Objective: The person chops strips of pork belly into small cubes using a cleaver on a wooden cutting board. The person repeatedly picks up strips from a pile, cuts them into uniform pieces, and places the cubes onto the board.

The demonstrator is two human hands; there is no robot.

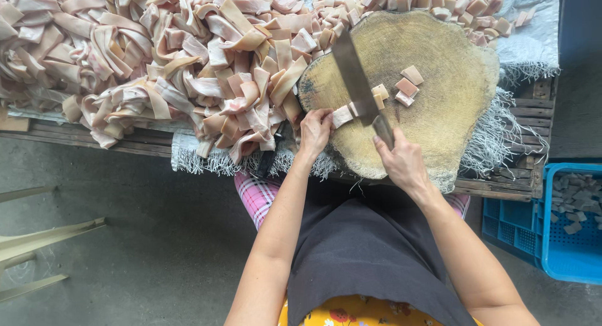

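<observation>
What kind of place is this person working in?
Probably an informal meat-cutting workspace: a tree-stump chopping block, a cleaver in the right hand, and a heap of pale strips on a wooden pallet bench.

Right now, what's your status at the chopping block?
Left hand pins pale strip. Right hand grips cleaver, blade on strip. Cut squares beside blade.

1 view only, head-mounted, looking steeply down over the person's own lap and forearms. Faces forward onto a round wooden chopping block (407,81) near frame centre, at arm's reach. Floor at left, blue crate (533,238) at the right edge.
</observation>
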